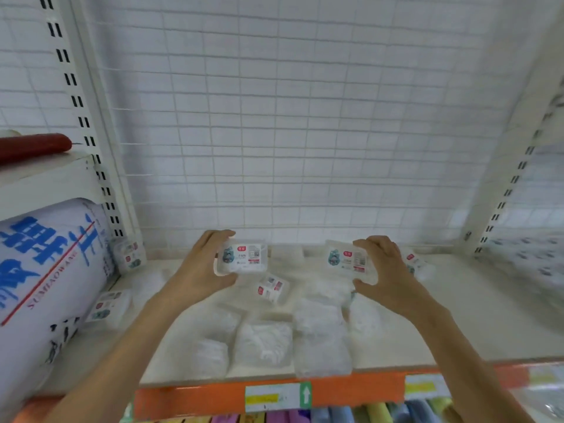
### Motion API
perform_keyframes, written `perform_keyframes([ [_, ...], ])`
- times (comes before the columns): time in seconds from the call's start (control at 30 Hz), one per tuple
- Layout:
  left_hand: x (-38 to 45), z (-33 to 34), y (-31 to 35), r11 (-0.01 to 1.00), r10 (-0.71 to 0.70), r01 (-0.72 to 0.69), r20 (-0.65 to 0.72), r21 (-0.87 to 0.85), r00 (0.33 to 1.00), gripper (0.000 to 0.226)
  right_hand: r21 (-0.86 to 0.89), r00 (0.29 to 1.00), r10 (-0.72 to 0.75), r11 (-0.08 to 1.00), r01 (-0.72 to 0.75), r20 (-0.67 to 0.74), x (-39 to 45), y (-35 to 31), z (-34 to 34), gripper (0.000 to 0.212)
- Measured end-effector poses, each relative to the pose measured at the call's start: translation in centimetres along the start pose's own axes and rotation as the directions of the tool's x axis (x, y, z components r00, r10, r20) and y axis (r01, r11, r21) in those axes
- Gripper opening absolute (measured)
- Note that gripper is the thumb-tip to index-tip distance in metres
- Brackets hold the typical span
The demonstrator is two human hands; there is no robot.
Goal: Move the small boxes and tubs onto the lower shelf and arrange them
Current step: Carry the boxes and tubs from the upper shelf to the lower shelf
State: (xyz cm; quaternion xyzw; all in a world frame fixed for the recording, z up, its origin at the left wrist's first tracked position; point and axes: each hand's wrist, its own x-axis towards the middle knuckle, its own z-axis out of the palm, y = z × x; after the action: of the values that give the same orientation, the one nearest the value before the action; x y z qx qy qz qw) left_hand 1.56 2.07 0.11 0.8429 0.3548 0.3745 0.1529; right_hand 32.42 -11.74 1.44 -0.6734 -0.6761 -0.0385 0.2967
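Both arms reach forward over a white shelf [457,315]. The left hand [203,270] is turned with its fingers on top and its thumb below, and it grips a small clear tub [242,258] by its left end. The right hand [386,270] does the same on the other side and grips a second clear tub [346,260] by its right end. Both tubs are held up above the shelf, well apart, with their labels facing the camera. Each label is white with a little blue cartoon picture, a red square and a barcode.

More tubs lie on the shelf. One tilted tub [272,289] sits between the hands, lower down. Blurry clear tubs [264,345] lie in front near the orange shelf edge [351,389]. A big white roll with blue writing [45,285] stands at the left.
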Motion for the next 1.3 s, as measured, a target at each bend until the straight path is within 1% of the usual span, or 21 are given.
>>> perform_keyframes([
  [0.1, 0.8, 2.6, 4.2, 0.993, 0.084, -0.081, 0.033, -0.091, 0.996, 0.068, -0.006, 0.996, 0.063, 0.998, -0.064, -0.061, -4.4, 2.8, -3.7, 0.062],
  [0.2, 0.8, 6.5, 8.9, 0.974, 0.156, -0.142, 0.073, -0.177, 0.985, 0.066, -0.043, 0.987, 0.103, 0.993, -0.109, -0.122, -9.3, 5.9, -7.0, 0.063],
  [0.33, -0.3, 12.9, 15.1, 0.939, 0.275, -0.231, 0.151, -0.254, 0.95, 0.066, -0.079, 0.96, 0.204, 0.972, -0.222, -0.193, -17.1, 9.9, -11.5, 0.066],
  [0.4, -1.2, 15.8, 18.2, 0.927, 0.304, -0.242, 0.194, -0.287, 0.933, 0.066, -0.108, 0.943, 0.25, 0.954, -0.278, -0.221, -21.2, 11.8, -13.5, 0.067],
  [0.53, -3.3, 21.1, 23.9, 0.901, 0.351, -0.254, 0.245, -0.353, 0.904, 0.068, -0.117, 0.886, 0.379, 0.9, -0.42, -0.268, -29.5, 14.5, -17.1, 0.068],
  [0.67, -5.4, 26.1, 29.8, 0.873, 0.41, -0.277, 0.295, -0.402, 0.863, 0.071, -0.109, 0.833, 0.471, 0.849, -0.517, -0.29, -36.8, 16.5, -19.9, 0.07],
  [0.77, -6.7, 29.8, 34.0, 0.859, 0.447, -0.303, 0.313, -0.413, 0.838, 0.08, -0.082, 0.782, 0.537, 0.806, -0.587, -0.317, -40.9, 17.6, -21.7, 0.069],
  [0.83, -7.2, 32.1, 36.3, 0.853, 0.464, -0.315, 0.327, -0.415, 0.823, 0.082, -0.075, 0.751, 0.573, 0.777, -0.625, -0.326, -43.1, 18.5, -22.7, 0.067],
  [0.9, -7.3, 34.1, 38.5, 0.842, 0.483, -0.322, 0.341, -0.433, 0.806, 0.081, -0.079, 0.736, 0.586, 0.762, -0.643, -0.34, -45.0, 19.7, -23.4, 0.066],
  [1.0, -6.9, 37.1, 41.6, 0.842, 0.496, -0.32, 0.392, -0.434, 0.775, 0.083, -0.044, 0.696, 0.638, 0.726, -0.686, -0.33, -46.9, 21.7, -24.5, 0.072],
  [1.1, -5.8, 40.1, 44.4, 0.834, 0.515, -0.323, 0.419, -0.448, 0.748, 0.084, -0.047, 0.678, 0.645, 0.711, -0.701, -0.353, -47.7, 24.7, -25.6, 0.073],
  [1.2, -4.2, 43.3, 47.1, 0.821, 0.535, -0.328, 0.427, -0.468, 0.729, 0.07, -0.06, 0.66, 0.68, 0.68, -0.73, -0.321, -48.0, 28.3, -27.1, 0.073],
  [1.23, -3.5, 44.4, 47.9, 0.816, 0.539, -0.33, 0.42, -0.474, 0.73, 0.069, -0.061, 0.66, 0.683, 0.679, -0.731, -0.313, -47.9, 29.6, -27.7, 0.073],
  [1.3, -1.9, 46.6, 49.6, 0.807, 0.548, -0.338, 0.404, -0.483, 0.732, 0.074, -0.051, 0.663, 0.682, 0.685, -0.727, -0.308, -47.5, 32.6, -28.9, 0.072],
])
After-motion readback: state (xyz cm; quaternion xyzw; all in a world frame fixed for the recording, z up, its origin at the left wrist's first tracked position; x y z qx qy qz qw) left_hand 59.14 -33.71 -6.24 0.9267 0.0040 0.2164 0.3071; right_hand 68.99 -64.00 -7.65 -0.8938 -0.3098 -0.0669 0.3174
